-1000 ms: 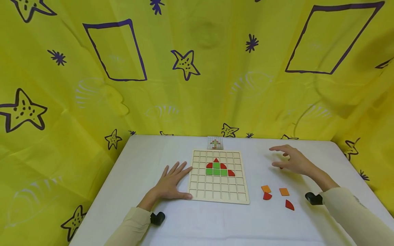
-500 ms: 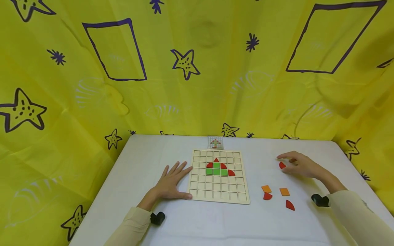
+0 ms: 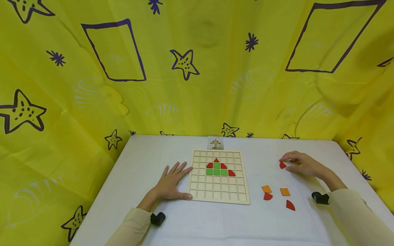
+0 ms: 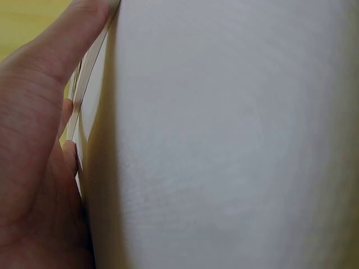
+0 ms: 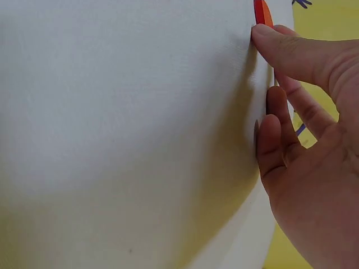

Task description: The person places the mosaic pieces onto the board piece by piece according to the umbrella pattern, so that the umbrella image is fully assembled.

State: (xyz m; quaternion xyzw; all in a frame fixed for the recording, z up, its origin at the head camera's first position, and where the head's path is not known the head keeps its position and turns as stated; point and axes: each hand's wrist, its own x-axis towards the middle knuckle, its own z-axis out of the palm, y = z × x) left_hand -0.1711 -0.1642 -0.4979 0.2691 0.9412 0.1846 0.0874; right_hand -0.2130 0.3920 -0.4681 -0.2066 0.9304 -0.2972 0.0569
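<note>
In the head view, a pale wooden grid board (image 3: pixel 217 199) lies on the white table. Green square tiles (image 3: pixel 217 172) and red pieces sit in its upper cells, topped by a red triangle (image 3: pixel 216 160). My left hand (image 3: pixel 170 181) rests spread at the board's left edge, fingertips and thumb touching it. Right of the board, my right hand (image 3: pixel 303 164) pinches a red quarter-circle piece (image 3: pixel 282 165) between thumb and index finger, low at the tabletop. The right wrist view shows the thumb (image 5: pixel 291 56) against this red piece (image 5: pixel 262 12).
A small pattern card (image 3: pixel 215 142) stands behind the board. Two orange squares (image 3: pixel 284 192) and two more red quarter-circles (image 3: pixel 290 205) lie between the board and my right forearm. One quarter-circle (image 3: pixel 268 196) overlaps an orange square. A yellow patterned curtain (image 3: pixel 197 102) borders the table.
My right hand has moved right and slightly down to the red quarter-circle, and its thumb and index finger have closed together around it. The left hand and board stay put.
</note>
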